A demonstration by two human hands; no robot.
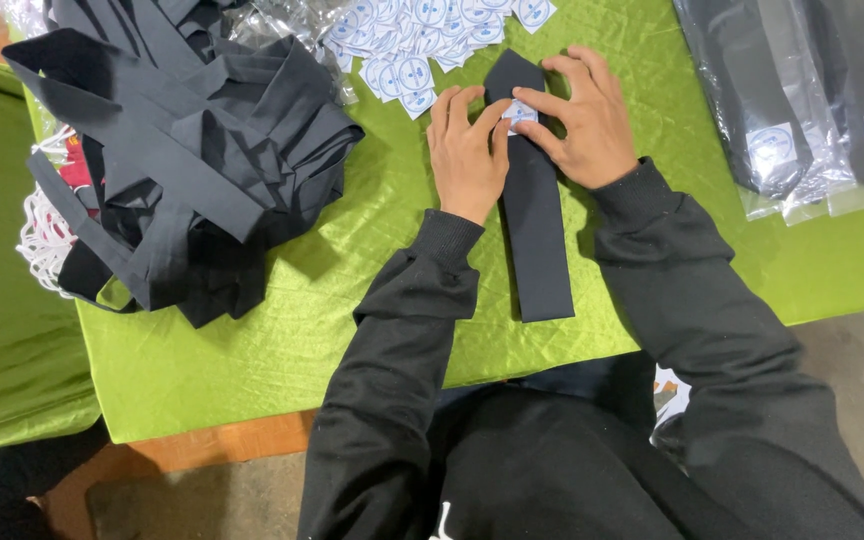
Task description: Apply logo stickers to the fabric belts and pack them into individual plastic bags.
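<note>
A garment packing workshop: a table under crinkled green satin cloth [282, 330] holds heaped dark fabric neckties [192, 150], loose white round-printed paper labels [422, 40], and ties sealed in clear plastic bags [802, 110].
</note>
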